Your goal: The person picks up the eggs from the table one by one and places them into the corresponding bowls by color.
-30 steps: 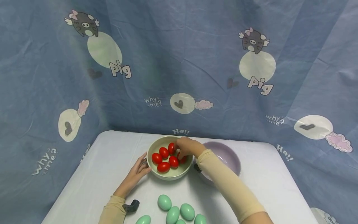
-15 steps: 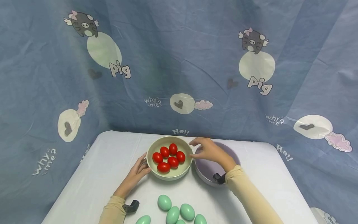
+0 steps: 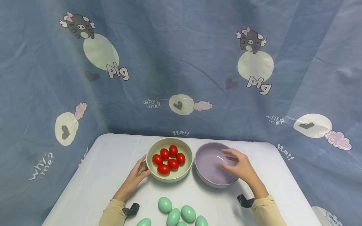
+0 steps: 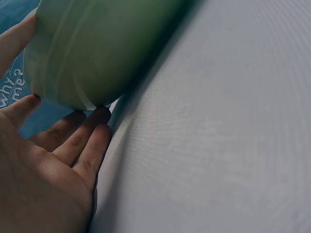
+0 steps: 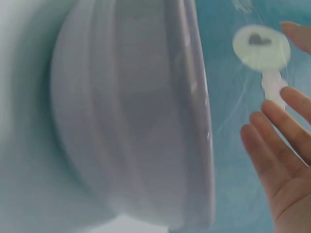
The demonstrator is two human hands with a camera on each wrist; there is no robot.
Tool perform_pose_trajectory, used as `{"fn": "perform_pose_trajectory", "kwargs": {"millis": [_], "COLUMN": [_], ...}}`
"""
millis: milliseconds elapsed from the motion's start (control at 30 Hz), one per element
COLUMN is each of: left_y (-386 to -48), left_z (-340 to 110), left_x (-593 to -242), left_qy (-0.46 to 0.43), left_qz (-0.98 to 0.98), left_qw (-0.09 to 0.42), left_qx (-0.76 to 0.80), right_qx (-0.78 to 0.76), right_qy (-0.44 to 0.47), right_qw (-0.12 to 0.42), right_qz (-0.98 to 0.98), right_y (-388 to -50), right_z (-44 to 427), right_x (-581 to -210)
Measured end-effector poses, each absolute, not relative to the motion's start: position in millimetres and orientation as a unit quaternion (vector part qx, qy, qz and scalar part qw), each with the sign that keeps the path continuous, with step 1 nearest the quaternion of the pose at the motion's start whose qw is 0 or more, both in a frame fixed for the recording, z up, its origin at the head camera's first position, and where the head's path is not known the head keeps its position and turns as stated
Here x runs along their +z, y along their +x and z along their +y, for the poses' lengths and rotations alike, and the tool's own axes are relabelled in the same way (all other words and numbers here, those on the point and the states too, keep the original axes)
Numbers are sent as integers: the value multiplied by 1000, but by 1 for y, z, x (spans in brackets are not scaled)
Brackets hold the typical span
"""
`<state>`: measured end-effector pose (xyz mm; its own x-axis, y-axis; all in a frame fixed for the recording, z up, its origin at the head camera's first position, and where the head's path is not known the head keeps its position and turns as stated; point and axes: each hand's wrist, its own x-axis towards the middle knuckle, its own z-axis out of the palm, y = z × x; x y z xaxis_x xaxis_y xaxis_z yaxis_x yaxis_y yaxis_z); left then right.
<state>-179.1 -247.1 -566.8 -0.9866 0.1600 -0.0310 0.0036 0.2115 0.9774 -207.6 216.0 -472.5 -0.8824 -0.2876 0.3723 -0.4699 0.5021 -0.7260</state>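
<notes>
A pale green bowl (image 3: pixel 169 180) holds several glossy red egg-shaped pieces (image 3: pixel 163 169). My left hand (image 3: pixel 136 173) touches the left side of this bowl; in the left wrist view its fingers (image 4: pixel 85 155) lie fairly straight against the outer wall (image 4: pixel 82 53). Beside it on the right stands a purple bowl (image 3: pixel 207 166) with nothing seen inside, though my right hand (image 3: pixel 240 164) covers part of it. That hand hovers above the bowl's right rim, fingers spread and holding nothing. In the right wrist view its fingers (image 5: pixel 272 145) are apart from the purple wall (image 5: pixel 141 111).
Several light green eggs (image 3: pixel 173 216) lie at the near edge of the view, some cut off by it. A white cloth covers the table (image 3: pixel 118 163). Behind it hangs a blue printed curtain (image 3: pixel 158 72). Each wrist wears a black camera mount (image 3: pixel 131 209).
My right hand has left the red pieces in the green bowl and moved right, over the purple bowl. My left hand has stayed on the green bowl. The head view has shifted slightly.
</notes>
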Motion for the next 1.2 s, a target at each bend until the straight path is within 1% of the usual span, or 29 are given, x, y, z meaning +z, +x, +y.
{"fn": "perform_pose_trajectory", "kwargs": {"millis": [133,233,333,433,533,633,733,1200], "left_y": [-179,-179,-180,-180,-180,-180,-181,-179], "left_z": [-247,-247,-246,-247,-248,-248,-248,-247], "left_x": [-567,-567,-568,-569,-570,-571,-571,-566], "left_qy": [51,52,53,56,58,58,53,36], "left_qz": [775,775,774,777,779,778,775,785], "left_qw": [61,62,64,62,59,60,61,64], "left_qx": [627,627,627,624,621,622,626,615], "right_qx": [472,483,495,522,557,583,594,620], "right_qy": [171,138,106,70,47,44,49,49], "right_qw": [140,156,160,151,124,94,78,63], "right_qz": [-854,-851,-848,-837,-819,-806,-799,-780], "right_y": [-198,-191,-184,-179,-173,-170,-170,-168], "right_z": [231,239,245,249,251,252,252,253], "right_x": [-487,-501,-515,-528,-539,-549,-555,-560]}}
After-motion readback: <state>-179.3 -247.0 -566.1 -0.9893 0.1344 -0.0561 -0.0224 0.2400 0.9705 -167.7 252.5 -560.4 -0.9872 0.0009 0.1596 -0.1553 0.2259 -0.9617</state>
